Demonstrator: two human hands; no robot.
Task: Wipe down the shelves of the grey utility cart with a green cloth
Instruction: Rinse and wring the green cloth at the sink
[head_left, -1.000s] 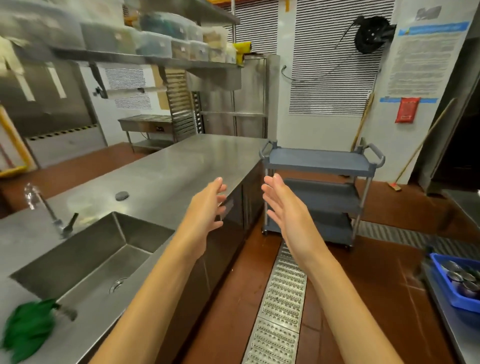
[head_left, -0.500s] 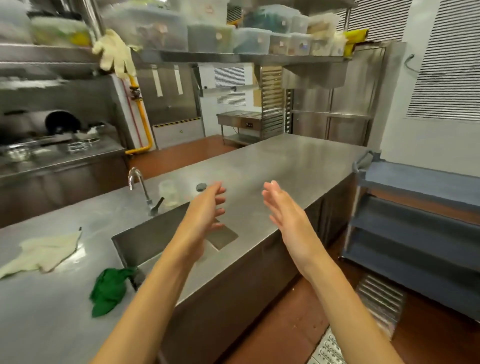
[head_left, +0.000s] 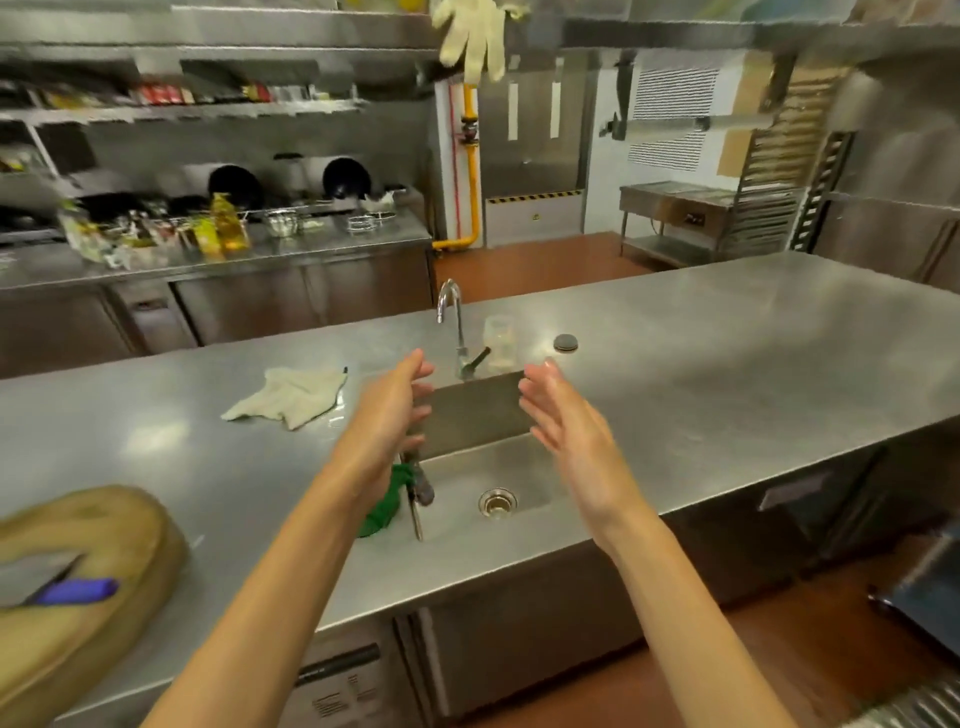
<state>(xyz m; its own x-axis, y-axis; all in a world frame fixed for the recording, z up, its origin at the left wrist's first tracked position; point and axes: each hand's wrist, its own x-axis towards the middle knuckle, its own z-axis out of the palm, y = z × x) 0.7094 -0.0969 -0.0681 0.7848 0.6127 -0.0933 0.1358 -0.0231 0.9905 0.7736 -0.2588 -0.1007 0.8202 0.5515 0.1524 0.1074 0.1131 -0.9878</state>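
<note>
You hold both hands above the sink, palms facing, fingers loose and holding nothing: left hand at 10 o'clock from the drain, right hand at 1 o'clock. The green cloth lies bunched at the sink's edge, 9 o'clock from the drain, partly hidden by your left wrist.

L hand, R hand raised, palms facing, fingers relaxed.
</note>
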